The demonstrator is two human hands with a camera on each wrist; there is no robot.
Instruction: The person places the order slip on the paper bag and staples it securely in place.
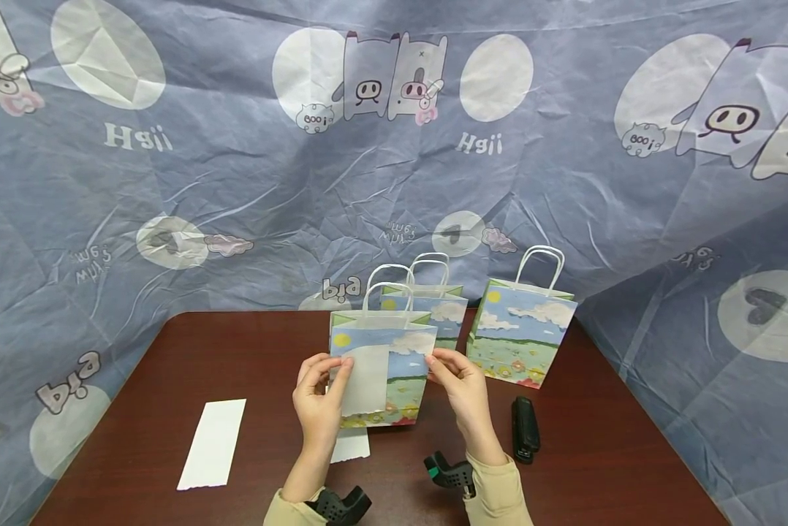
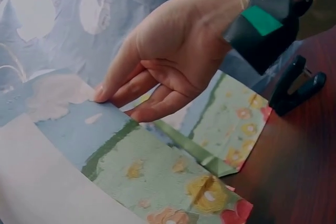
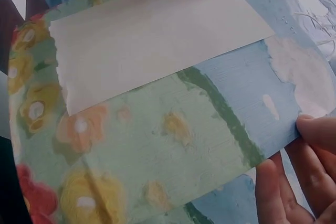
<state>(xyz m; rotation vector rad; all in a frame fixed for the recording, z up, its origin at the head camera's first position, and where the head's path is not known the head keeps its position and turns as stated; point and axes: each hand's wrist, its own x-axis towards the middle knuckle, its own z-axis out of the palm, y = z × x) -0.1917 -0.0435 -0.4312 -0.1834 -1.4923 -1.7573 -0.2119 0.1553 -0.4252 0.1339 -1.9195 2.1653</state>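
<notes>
A paper gift bag [image 1: 406, 402], printed with a flowery meadow and sky, stands tilted between my hands, its white handles up. Against the left part of its front lies a blank white paper slip [image 1: 366, 380] with a ragged lower end. My left hand [image 1: 318, 398] pinches the slip and the bag's left edge, thumb in front on the slip. With thumb and fingers, my right hand [image 1: 463, 387] pinches the bag's right edge, beside the printed cloud, as the left wrist view also shows. In the right wrist view the slip [image 3: 157, 45] looks flat against the print.
Two matching gift bags stand behind: one bag [image 1: 452, 310] partly hidden, another bag [image 1: 522, 329] at the right. A black stapler [image 1: 525, 429] lies right of my right hand. One white slip [image 1: 213, 442] lies at the left; another slip [image 1: 351, 447] shows below the held bag.
</notes>
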